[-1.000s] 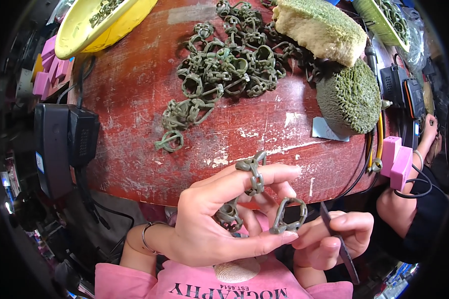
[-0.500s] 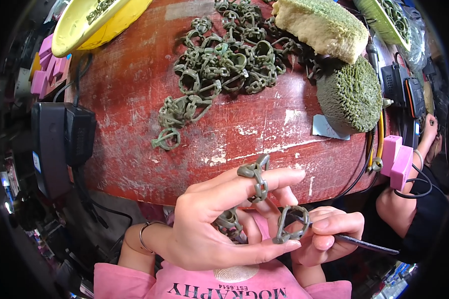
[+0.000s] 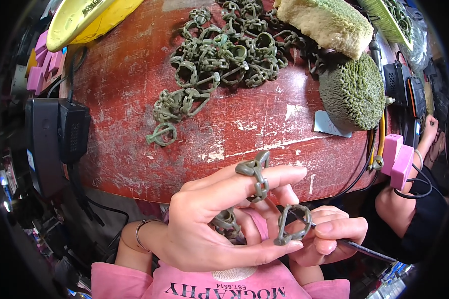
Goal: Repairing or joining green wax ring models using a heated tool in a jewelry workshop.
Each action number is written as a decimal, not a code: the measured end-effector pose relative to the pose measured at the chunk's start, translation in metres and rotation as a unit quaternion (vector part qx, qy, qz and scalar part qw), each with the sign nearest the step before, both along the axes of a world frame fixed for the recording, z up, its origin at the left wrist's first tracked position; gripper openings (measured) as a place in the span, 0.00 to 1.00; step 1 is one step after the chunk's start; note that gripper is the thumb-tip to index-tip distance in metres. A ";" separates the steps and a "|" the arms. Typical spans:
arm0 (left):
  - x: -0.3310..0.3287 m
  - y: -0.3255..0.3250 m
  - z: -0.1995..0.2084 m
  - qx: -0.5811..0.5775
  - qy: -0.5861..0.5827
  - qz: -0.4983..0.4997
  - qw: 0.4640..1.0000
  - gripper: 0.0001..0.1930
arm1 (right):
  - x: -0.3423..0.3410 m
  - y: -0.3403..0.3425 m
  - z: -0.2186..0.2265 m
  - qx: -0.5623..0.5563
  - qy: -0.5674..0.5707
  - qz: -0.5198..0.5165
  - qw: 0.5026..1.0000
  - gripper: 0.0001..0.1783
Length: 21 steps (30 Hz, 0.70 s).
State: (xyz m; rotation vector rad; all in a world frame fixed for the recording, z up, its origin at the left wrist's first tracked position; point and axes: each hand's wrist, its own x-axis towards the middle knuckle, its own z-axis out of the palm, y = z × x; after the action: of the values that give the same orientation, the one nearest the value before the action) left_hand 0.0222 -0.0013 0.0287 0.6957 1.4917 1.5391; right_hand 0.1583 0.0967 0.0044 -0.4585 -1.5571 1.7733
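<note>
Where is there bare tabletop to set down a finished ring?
Free: the worn red tabletop between the ring pile and the left hand, and its left strip by the black box. Crowded: the far edge with the pile, sponge and green dome.

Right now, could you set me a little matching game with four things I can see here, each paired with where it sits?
Things:
1. Green wax ring
2. Thin metal tool
3. Yellow bowl
4. Pile of green ring models

Places:
A. far left corner of the red table
B. held in the right hand
C. on a finger of the left hand
D. spread across the far middle of the table

Pairs: 1-C, 2-B, 3-A, 4-D
</note>
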 end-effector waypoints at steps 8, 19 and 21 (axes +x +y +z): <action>0.002 0.000 -0.004 0.003 -0.019 0.008 1.000 0.31 | 0.001 -0.003 -0.004 -0.007 -0.019 0.002 1.000 0.13; 0.001 0.001 -0.005 0.008 -0.018 0.006 1.000 0.32 | 0.002 -0.001 -0.004 0.008 -0.015 0.005 1.000 0.14; 0.001 0.000 -0.005 0.008 -0.030 0.004 1.000 0.32 | 0.002 0.000 -0.005 0.010 -0.005 0.017 1.000 0.14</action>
State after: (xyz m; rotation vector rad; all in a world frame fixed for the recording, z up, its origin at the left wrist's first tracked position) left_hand 0.0237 -0.0009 0.0240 0.6479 1.4408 1.5666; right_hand 0.1606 0.0968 -0.0010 -0.4332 -1.5960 1.7828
